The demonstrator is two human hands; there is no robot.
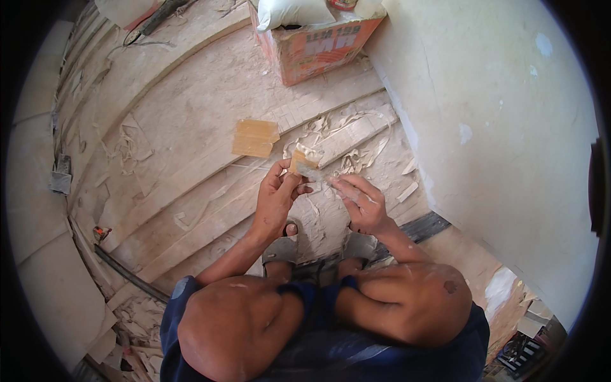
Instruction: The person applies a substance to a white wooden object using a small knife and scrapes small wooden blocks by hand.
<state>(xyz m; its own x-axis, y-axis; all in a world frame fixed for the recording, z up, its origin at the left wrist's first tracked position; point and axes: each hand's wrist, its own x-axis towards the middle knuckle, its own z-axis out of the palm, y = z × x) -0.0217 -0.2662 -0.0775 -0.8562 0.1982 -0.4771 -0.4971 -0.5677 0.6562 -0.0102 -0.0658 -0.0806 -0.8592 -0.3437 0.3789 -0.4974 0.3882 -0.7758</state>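
L hand point(275, 198) fingers pinching tape roll point(299, 159); R hand point(364, 205) fingers pinching tape strip point(318, 175), pulling it over floor point(191, 153).

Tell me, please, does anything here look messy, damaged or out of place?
Yes. Curled shavings and strips lie scattered over the dusty wooden boards beyond both hands, and the pale wall shows chipped patches. The carton stands tilted against that wall.

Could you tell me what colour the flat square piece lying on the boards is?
The square piece is pale yellowish tan; the head view shows it.
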